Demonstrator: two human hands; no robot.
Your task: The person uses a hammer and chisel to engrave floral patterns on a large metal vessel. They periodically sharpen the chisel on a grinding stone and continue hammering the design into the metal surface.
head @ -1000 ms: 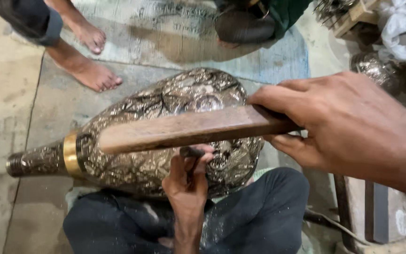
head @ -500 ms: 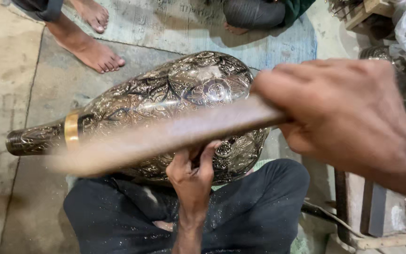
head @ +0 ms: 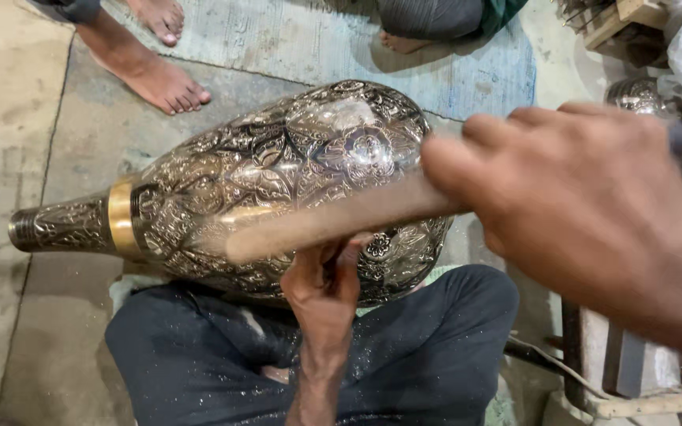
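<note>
Across my lap: the large engraved silver-coloured metal vase (head: 278, 189) lies on its side, narrow neck with a brass-yellow band (head: 121, 216) pointing to my left, belly resting over my dark trousers (head: 404, 355).
Right hand (head: 586, 213): fingers wrapped tight around the end of a long brown wooden stick (head: 333, 221), which crosses in front of the vase's belly and shows blurred.
Left hand (head: 321, 288): fingers pinched narrow against the lower belly of the vase; whether a small tool sits between them I cannot tell.
Risk, stick: it passes just above my left knuckles, so a low stroke could land on them.
Risk, vase: it is round and only propped on my legs; a hard blow could roll it off toward the concrete floor (head: 9, 118).
Nearby: another person's bare foot (head: 167, 83) rests on the floor beyond the vase.
</note>
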